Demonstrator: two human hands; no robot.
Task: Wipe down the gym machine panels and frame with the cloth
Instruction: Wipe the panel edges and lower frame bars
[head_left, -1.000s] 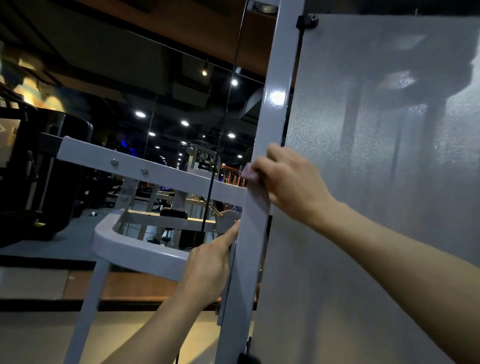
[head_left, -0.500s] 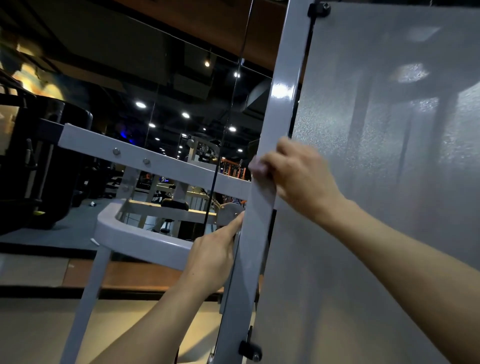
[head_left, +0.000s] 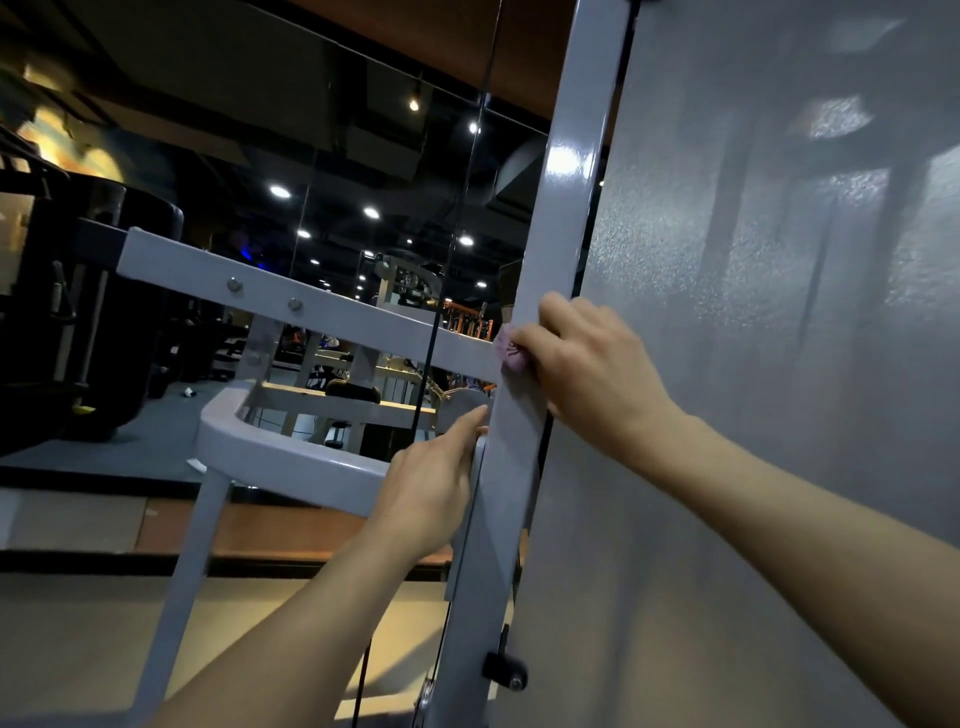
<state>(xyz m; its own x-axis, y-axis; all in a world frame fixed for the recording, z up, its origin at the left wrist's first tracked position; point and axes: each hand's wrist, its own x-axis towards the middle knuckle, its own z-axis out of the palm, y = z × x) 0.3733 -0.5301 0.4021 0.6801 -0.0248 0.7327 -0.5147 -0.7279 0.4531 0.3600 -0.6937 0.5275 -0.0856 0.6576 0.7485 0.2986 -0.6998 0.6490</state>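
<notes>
A dim gym's ceiling lights gleam beyond a frosted grey panel (head_left: 753, 364) and white upright frame post (head_left: 558, 218). The right hand (head_left: 587, 364) grips a pink cloth (head_left: 508, 352) against the post; the left hand (head_left: 431, 483) apparently braces the post lower down, fingers extended.

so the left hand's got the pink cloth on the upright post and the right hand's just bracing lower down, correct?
Hands are swapped. In the head view the right hand grips the pink cloth against the upright post, where the crossbar meets it. The left hand is the one bracing lower down on the post, holding no cloth.
</notes>
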